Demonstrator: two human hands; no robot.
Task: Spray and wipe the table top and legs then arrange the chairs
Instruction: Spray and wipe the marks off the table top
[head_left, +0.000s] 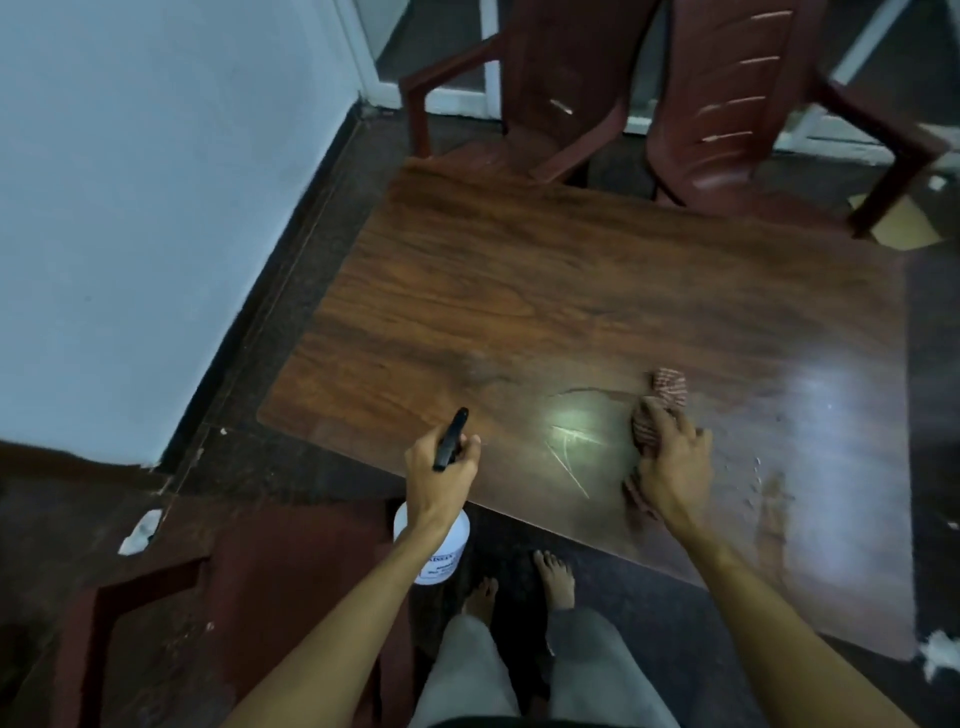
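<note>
Left hand is gripping bottle by the trigger neck, just off table's near edge; probably light, rigid. Right hand is clutching cloth near that edge; soft, bunchable.

In view are one tabletop, three chairs, one spray bottle and one cloth.

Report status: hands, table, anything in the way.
Left hand grips spray bottle at near edge. Right hand holds cloth on table. Two chairs crowd far edge.
</note>
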